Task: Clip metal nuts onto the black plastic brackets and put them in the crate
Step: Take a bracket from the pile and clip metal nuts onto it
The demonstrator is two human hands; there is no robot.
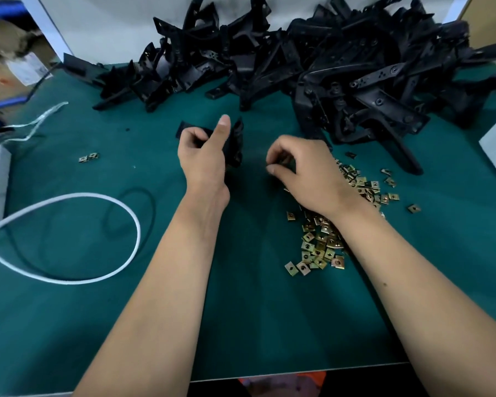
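Above the green mat [241, 310], the left hand [204, 156] grips one black plastic bracket [235, 144], thumb raised. Just right of it, the right hand [301, 173] curls its fingertips as if pinching something; whether it holds a nut is unclear. Brass-coloured clip nuts [324, 242] lie beneath its wrist, the bracket pile [327, 67] beyond. Likely step: fetching a nut; next comes sliding it onto the bracket's edge. No crate is visible.

Green table [241, 325] bears brackets [312, 61], nuts [322, 245], cable [98, 239].
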